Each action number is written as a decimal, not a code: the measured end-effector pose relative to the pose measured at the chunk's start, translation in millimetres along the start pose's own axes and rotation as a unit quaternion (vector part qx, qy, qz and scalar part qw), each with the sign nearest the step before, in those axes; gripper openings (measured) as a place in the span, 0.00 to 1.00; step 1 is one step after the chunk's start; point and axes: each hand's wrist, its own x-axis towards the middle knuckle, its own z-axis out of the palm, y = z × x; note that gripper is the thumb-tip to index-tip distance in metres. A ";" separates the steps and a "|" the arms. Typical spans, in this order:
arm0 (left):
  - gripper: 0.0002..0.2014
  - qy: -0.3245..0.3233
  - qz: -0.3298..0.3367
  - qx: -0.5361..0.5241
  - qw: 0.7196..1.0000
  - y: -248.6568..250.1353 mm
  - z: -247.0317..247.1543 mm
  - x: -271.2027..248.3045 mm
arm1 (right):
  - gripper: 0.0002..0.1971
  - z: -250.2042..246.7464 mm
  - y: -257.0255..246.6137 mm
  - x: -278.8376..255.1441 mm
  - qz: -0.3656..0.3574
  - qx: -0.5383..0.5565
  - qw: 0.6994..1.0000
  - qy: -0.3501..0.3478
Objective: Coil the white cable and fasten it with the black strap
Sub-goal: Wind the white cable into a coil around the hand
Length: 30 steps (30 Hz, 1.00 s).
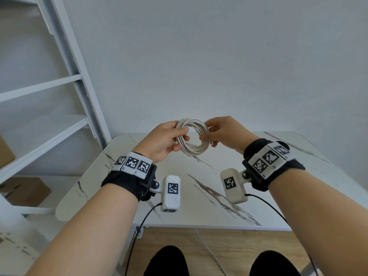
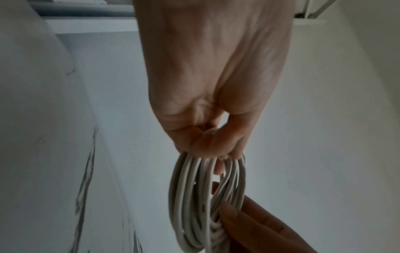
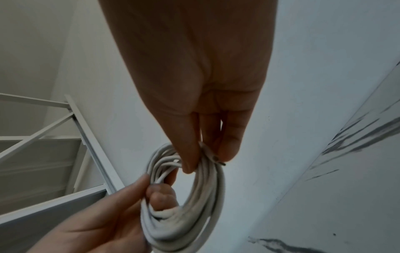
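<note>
The white cable [image 1: 192, 136] is wound into a round coil of several loops, held up in the air above the far edge of the table. My left hand [image 1: 165, 142] grips the coil's left side, fingers curled through the ring [image 2: 207, 196]. My right hand [image 1: 221, 134] pinches the coil's right side between thumb and fingers, together with a cable end that has a dark tip [image 3: 216, 159]. The coil [image 3: 184, 196] hangs between both hands. No black strap shows in any view.
A white marble-patterned table [image 1: 199, 186] lies below the hands. White metal shelving [image 1: 59, 96] stands at the left with cardboard boxes [image 1: 25, 190] under it. A plain wall is behind. A thin white lead [image 1: 211, 253] trails over the wooden floor by my knees.
</note>
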 end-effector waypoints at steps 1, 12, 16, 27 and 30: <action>0.03 -0.001 0.002 -0.016 1.000 -0.4 0.3 -0.7 | 0.08 0.0 -0.3 -0.4 0.001 0.001 1.000 0.001; 0.07 -0.023 0.004 -0.090 0.996 -0.1 4.0 -2.9 | 0.09 -2.7 0.3 -3.9 -0.004 0.019 1.000 -0.001; 0.06 -0.034 0.002 -0.139 0.990 -0.5 3.6 -3.9 | 0.10 -4.2 -0.7 -3.9 -0.012 0.035 0.999 -0.006; 0.09 0.014 0.004 -0.078 0.997 -3.2 11.0 2.7 | 0.11 -2.3 4.0 -1.5 0.000 0.036 0.999 -0.017; 0.09 0.020 0.002 -0.054 0.998 -4.1 10.9 3.7 | 0.13 -2.6 6.3 0.0 0.000 0.035 0.999 -0.015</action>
